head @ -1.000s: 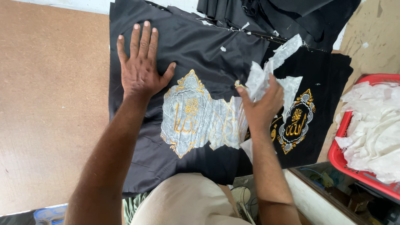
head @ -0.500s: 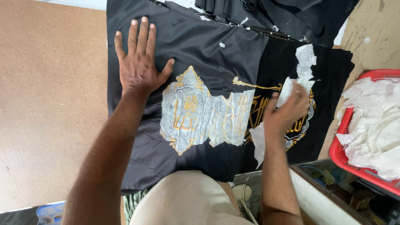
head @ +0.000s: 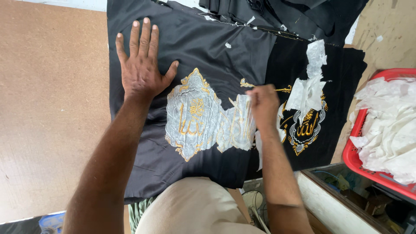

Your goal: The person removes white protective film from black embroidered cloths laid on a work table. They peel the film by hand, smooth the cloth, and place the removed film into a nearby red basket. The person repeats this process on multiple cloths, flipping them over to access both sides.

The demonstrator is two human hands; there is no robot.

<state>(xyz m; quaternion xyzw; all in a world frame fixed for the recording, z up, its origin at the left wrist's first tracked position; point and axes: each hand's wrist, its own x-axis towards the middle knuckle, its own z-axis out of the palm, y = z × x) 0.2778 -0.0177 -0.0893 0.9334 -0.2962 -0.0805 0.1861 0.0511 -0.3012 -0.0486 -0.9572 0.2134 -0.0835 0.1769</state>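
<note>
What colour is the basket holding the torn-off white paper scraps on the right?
Red basket, seen best in the head view; white paper scraps fill it.

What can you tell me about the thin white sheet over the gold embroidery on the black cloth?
The white backing sheet is thin, half see-through and paper-like, with ragged torn edges. It lies flat over the gold embroidery on the black cloth, the stitching showing through. Its right side is torn away, and the right hand pinches that edge. The left hand presses flat on the cloth beside it, not touching the sheet.
</note>
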